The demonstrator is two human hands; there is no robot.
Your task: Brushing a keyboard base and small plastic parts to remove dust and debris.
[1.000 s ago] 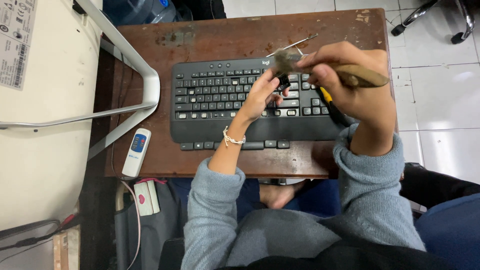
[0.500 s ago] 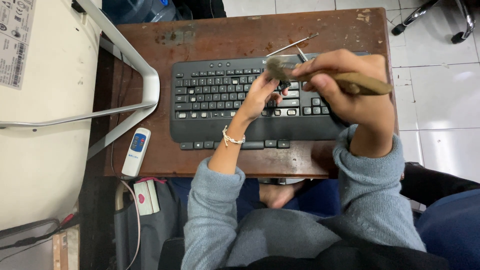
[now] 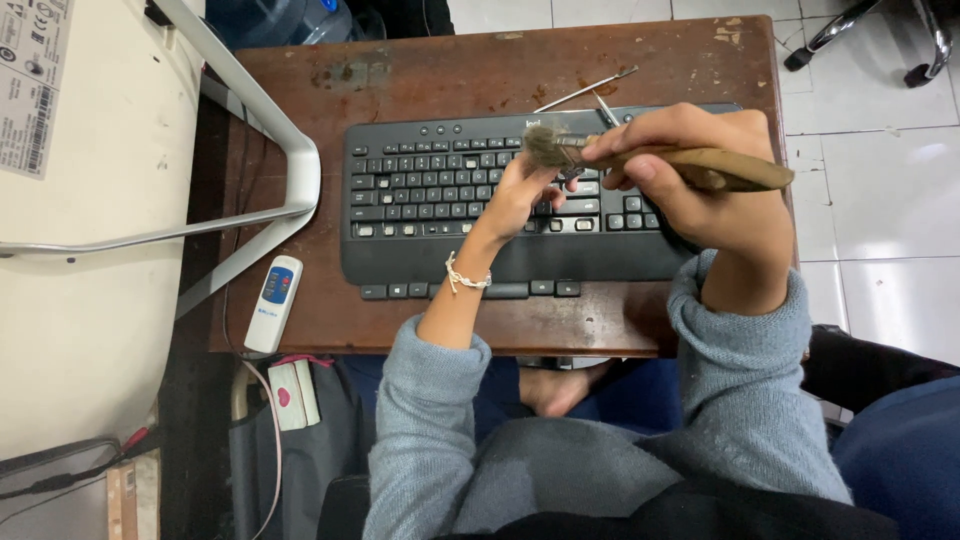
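Overhead, in the head view, the right hand [image 3: 700, 185] was closed around the wooden handle of a paintbrush [image 3: 660, 160], bristles raised just above the black keyboard [image 3: 430, 190] on the brown desk [image 3: 450, 80]. The left hand [image 3: 520, 195] rested on the keys, fingers curled; whether it pinched anything could not be told. Two thin metal tools [image 3: 590, 95] lay beyond the keyboard. Risk, as judged: a hard sweep could flick dust or a loosened keycap off the desk edge.
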